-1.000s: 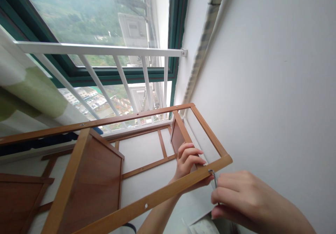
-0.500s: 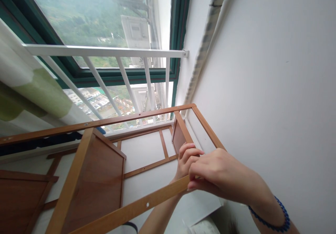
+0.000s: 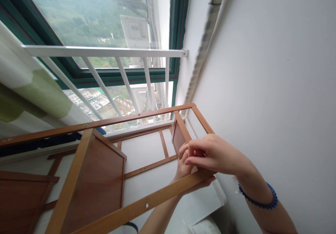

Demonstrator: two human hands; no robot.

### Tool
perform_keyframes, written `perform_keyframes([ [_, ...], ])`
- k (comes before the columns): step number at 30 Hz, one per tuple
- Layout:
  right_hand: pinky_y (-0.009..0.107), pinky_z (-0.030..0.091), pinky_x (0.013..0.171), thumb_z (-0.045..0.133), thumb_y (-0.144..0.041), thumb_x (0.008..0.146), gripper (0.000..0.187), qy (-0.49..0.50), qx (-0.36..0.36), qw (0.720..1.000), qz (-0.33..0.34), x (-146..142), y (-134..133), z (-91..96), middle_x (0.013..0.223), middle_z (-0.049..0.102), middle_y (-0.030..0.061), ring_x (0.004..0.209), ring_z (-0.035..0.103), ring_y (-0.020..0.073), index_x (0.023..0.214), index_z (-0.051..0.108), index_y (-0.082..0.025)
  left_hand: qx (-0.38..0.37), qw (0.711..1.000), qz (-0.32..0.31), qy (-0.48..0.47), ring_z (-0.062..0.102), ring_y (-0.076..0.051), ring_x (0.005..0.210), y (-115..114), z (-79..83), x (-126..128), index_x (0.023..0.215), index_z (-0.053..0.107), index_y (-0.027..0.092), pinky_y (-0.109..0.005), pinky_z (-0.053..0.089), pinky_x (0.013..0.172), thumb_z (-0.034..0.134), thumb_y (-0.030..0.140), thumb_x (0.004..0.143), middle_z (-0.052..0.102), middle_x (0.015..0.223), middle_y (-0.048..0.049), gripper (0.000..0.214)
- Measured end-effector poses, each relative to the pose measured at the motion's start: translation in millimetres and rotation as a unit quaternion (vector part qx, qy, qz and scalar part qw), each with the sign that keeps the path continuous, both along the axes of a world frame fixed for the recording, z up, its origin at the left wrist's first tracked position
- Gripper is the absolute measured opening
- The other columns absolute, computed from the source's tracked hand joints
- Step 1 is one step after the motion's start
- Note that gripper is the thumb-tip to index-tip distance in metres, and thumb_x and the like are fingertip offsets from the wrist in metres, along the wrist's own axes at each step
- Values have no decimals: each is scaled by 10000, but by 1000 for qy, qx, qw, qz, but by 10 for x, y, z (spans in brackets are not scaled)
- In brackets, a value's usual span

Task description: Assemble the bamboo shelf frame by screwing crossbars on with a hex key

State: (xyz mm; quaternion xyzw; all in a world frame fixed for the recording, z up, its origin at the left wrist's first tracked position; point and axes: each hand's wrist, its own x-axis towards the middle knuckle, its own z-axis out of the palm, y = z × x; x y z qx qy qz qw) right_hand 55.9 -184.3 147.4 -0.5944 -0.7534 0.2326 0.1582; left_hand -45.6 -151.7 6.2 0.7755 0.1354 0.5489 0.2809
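Wooden frame, lying tilted, nearest rail running from lower left up to the right corner by the wall. Right hand over that corner, blue bead bracelet at the wrist, fingertips pinched together on something too small to make out. Left hand from below, fingers curled around the same rail, partly hidden behind the right. Brown panel inside the frame to the left. Farther off, white railing, green-framed window, patterned curtain at left, white wall at right.
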Motion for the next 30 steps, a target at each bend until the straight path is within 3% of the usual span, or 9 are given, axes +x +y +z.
perform_keyframes([
  [2, 199, 340, 565, 546, -279, 825, 151, 6, 5, 1000, -19, 27, 2, -11, 670, 611, -38, 611, 518, 82, 708, 563, -185, 23, 1000, -2, -5, 476, -282, 1039, 13, 24, -5, 1073, 483, 205, -457, 466, 800, 550, 533, 726, 554, 946, -85, 482],
  [7, 184, 299, 503, 497, -312, 857, 216, 4, 10, 998, -57, 148, -38, -32, 548, 496, -65, 508, 419, 60, 685, 524, -184, 35, 999, -3, -39, 439, -264, 1064, 26, -1, -3, 839, 519, 227, -476, 381, 926, 609, 500, 699, 563, 900, -58, 320],
  [13, 205, 283, 491, 391, -452, 898, 366, -7, -1, 994, -112, 305, -202, -16, 527, 436, -56, 486, 360, 70, 734, 593, -195, 42, 998, -6, -46, 437, -261, 1052, 33, -27, -2, 856, 531, 228, -474, 359, 944, 668, 486, 642, 577, 889, -54, 363],
  [22, 202, 290, 458, 437, -460, 876, 303, -23, 10, 981, -190, 477, -609, -117, 530, 476, -57, 457, 394, 69, 918, 625, -225, 41, 997, -11, -62, 440, -246, 1017, 33, 27, 18, 837, 520, 222, -449, 381, 914, 649, 477, 671, 568, 873, -53, 330],
  [25, 194, 291, 454, 459, -447, 872, 263, -40, 7, 980, -195, 513, -767, -176, 521, 471, -66, 447, 397, 66, 949, 612, -247, 36, 997, -16, -64, 433, -244, 1021, 28, 28, 19, 846, 517, 218, -441, 386, 904, 646, 471, 681, 563, 889, -55, 328],
  [30, 187, 307, 484, 446, -366, 895, 235, -53, -1, 988, -146, 507, -979, -220, 565, 491, -55, 488, 405, 65, 755, 557, -213, 35, 997, -16, -60, 435, -245, 1014, 17, 15, 10, 851, 513, 218, -439, 388, 897, 651, 457, 679, 561, 898, -56, 326],
])
